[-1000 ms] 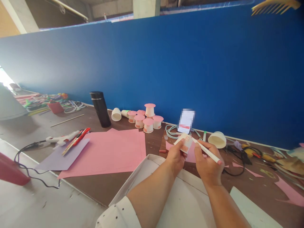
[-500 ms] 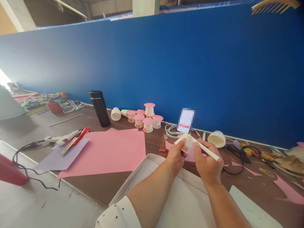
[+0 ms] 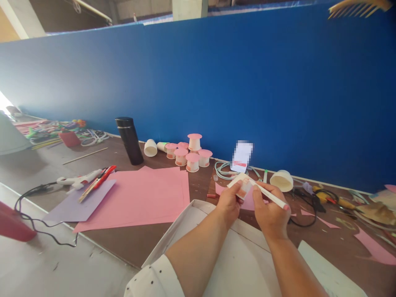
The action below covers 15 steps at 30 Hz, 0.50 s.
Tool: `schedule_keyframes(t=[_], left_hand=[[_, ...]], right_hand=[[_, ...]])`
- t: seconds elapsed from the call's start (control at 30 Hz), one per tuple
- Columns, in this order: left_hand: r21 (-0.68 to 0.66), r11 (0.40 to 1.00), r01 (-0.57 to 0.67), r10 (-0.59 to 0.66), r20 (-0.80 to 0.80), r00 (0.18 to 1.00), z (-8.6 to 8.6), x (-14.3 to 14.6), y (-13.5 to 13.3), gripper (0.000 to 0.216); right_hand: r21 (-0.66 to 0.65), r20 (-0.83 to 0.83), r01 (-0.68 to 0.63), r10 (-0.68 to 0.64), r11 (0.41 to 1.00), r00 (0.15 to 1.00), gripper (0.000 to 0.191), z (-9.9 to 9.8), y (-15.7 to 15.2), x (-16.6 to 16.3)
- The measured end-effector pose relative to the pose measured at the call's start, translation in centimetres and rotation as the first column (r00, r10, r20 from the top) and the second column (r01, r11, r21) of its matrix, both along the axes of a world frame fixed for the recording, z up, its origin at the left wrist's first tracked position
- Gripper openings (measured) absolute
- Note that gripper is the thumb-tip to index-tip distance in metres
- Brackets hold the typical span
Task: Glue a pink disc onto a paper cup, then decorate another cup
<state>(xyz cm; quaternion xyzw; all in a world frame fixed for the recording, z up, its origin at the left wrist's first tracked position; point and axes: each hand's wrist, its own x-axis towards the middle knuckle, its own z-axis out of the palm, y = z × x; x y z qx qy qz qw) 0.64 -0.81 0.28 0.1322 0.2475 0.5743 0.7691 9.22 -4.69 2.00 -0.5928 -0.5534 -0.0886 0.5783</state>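
Observation:
My left hand (image 3: 229, 202) is closed around a small white paper cup (image 3: 246, 186) with an orange-pink print on its side. A white marker (image 3: 272, 195) with a pinkish-red end is gripped in my right hand (image 3: 270, 210), its tip against or very near the cup. Whether the tip touches, I cannot tell. Beyond my hands, a group of paper cups (image 3: 192, 164) topped with pink paper discs stands against the blue wall, one cup raised on the others. A small red cap-like piece (image 3: 211, 196) lies left of my hands.
Pink sheets (image 3: 148, 198) and a lilac sheet (image 3: 93, 206) lie left, with a red utility knife (image 3: 100, 181) and a white glue gun (image 3: 78, 180) on top. A black flask (image 3: 130, 142) stands behind. A white tray (image 3: 238, 264) sits under my forearms; a loose cup (image 3: 281, 181) lies right.
The view has shifted very slightly. Both hands stay almost in place, still holding the cup and the marker.

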Motion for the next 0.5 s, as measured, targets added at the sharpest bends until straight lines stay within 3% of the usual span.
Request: schedule_keyframes(t=[0.5], left_hand=[[-0.017, 1.000, -0.001, 0.001, -0.008, 1.000, -0.08, 0.04, 0.02, 0.029]], right_hand=[[0.016, 0.027, 0.007, -0.008, 1.000, 1.000, 0.024, 0.21, 0.01, -0.13]])
